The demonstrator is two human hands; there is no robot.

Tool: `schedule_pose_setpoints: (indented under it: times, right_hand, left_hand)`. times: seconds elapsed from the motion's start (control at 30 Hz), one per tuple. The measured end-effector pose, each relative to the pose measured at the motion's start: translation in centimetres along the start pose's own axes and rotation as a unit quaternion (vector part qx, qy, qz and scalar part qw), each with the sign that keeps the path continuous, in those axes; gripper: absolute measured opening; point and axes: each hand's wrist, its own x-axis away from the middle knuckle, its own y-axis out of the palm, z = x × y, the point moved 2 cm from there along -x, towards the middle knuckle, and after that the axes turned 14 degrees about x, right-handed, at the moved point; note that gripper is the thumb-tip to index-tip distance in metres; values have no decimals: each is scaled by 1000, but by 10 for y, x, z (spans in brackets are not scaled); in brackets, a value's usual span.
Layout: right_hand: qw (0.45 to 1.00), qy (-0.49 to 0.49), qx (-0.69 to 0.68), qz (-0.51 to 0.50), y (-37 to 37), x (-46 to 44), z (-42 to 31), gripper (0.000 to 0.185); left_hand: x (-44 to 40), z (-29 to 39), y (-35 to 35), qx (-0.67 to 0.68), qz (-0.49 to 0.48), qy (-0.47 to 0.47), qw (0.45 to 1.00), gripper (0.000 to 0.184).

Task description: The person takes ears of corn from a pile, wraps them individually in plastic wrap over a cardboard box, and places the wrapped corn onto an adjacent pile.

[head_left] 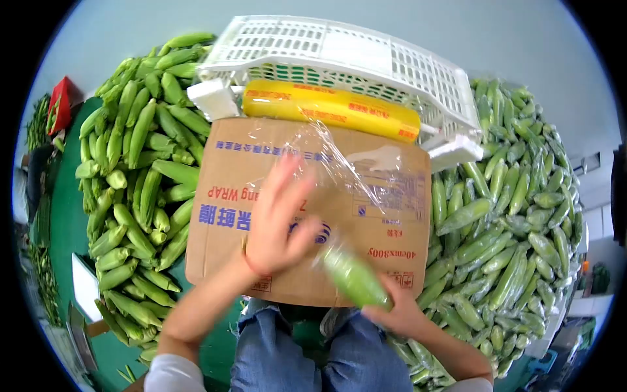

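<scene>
My right hand (396, 310) grips the lower end of a green ear of corn (356, 276), which is tilted and blurred by motion over the near right part of the cardboard box (222, 157). Clear wrap seems to cover the ear. My left hand (282, 225) is over the middle of the box, fingers spread and slightly blurred, holding nothing. Beyond it, thin clear film (326, 153) stretches across the box top from a yellow roll of cling film (330, 108). The roll lies on a rod between white foam blocks (217, 99).
A white plastic crate (281, 42) stands behind the roll. Unwrapped corn ears (140, 134) are heaped on the left, film-wrapped ears (513, 274) on the right. A red object (61, 104) is at far left. The green floor (63, 215) shows there too.
</scene>
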Motion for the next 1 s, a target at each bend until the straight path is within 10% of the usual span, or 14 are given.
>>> schedule_pose_setpoints:
  times: [0.03,0.13,0.2,0.23,0.3,0.4,0.5,0.63,0.77,0.8,0.87,0.93,1.0]
  right_hand:
    - [994,43,-86,53,2,0,0,80]
    - [821,151,-473,-283,8,-23,-35,87]
    - [530,-4,-707,-469,49,-46,-41,91]
    - [491,-22,-733,-471,55,-48,-50,91]
    - [407,-55,-777,-477,67,-51,-67,92]
    - [706,-17,-603,-371,56,-54,-58,85]
    - [979,-83,-139,-128,24,-54,-46,84]
    - [898,-167,380,142,-2,-37,-56,83]
    - [785,-351,234,455,-30,-34,-50,61]
    - [836,-304,-41,455,-34,-36,-52,55]
    - [730,-166,-559,357,-38,-46,-57,44]
    - [727,-196,-577,318,-40,-51,-38,32]
    - [714,-195,-607,290,-44,-46,-30,30]
  left_hand:
    - [14,21,8,22,-30,17,999,65]
    - [8,34,25,279,21,-98,955,64]
    - [2,24,30,643,188,-259,696,63]
    - [-6,23,28,761,156,-245,580,45]
    - [3,8,19,781,133,-242,561,31]
    - [6,5,1,631,224,-365,648,14]
    - [29,-2,-8,445,285,-408,745,8]
    - [67,-7,-6,392,388,-443,706,21]
    - [83,13,-17,434,224,-510,709,38]
    - [90,19,-11,435,200,-545,688,41]
    - [101,31,-10,562,47,-559,608,45]
    - [118,34,-8,477,-3,-617,625,57]
    - [97,61,1,324,-176,-454,811,81]
